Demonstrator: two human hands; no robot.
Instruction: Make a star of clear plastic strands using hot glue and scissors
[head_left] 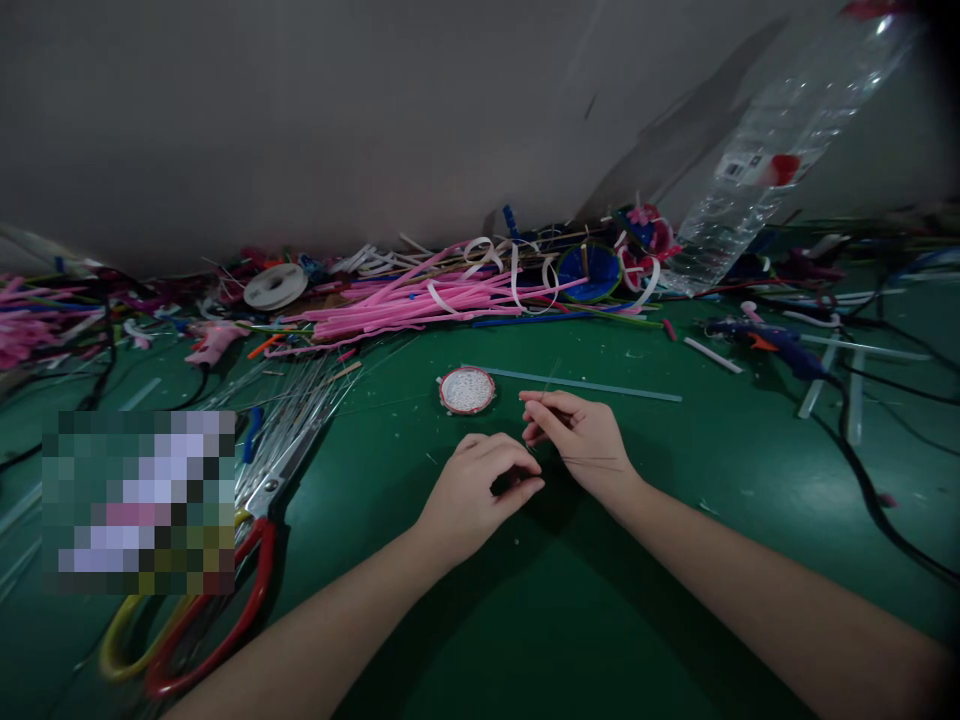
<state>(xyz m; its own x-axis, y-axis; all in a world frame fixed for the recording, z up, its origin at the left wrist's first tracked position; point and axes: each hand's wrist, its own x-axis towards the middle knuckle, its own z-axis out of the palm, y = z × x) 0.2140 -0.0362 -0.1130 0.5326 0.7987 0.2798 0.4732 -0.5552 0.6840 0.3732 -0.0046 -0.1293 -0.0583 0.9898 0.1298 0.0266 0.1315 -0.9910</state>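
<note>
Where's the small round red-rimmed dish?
Head view, centre: the dish sits on the green tabletop, beyond the bare left hand, beside a long translucent strip.

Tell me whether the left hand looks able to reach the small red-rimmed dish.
Likely yes: the dish sits just beyond the left hand on the green tabletop, and nothing bulky appears to stand between them.

Thin wire-like strands [600,459], ends splayed, held in the right hand [592,430]
</note>
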